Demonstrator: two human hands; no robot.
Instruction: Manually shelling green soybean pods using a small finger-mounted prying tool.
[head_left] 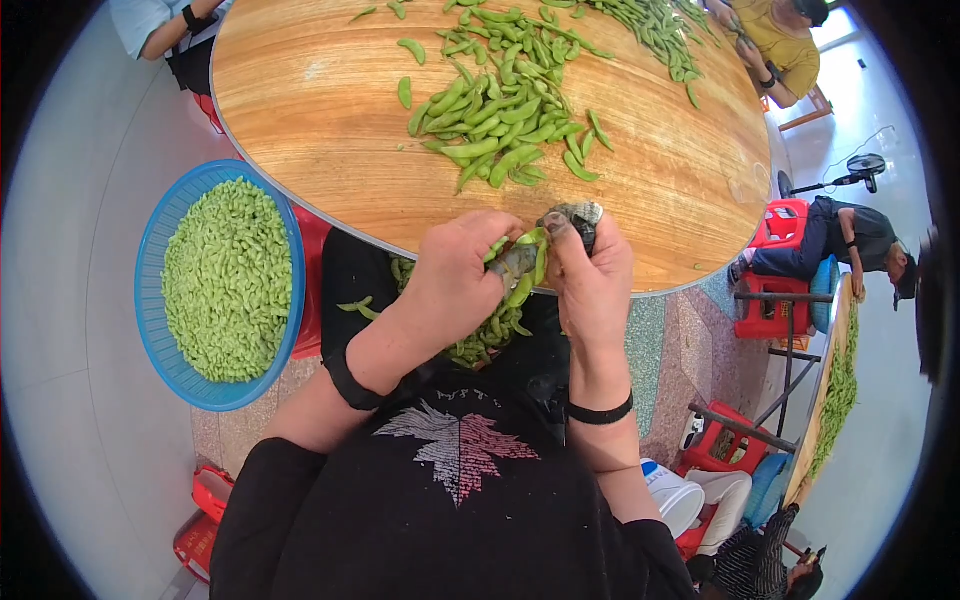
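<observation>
Close to the near edge of the round wooden table (340, 180), my two hands meet over my lap. My left hand (445, 275) is closed around green soybean pods, a few of them poking out between the fingers. Between both hands is a split-looking soybean pod (538, 255), pinched by my right hand (595, 275) as well. Dark, dirty coverings wrap some of my fingertips. Beneath my hands, more pods (485, 335) lie in my lap, partly hidden by my left wrist. A loose pile of whole pods (500, 115) lies on the table just beyond.
To my left stands a blue basket (150, 300) full of shelled green beans (225, 280). More pods (650, 35) lie at the table's far side, where another person (790, 50) sits. A white bucket (675, 500) and red stools (770, 310) stand to the right.
</observation>
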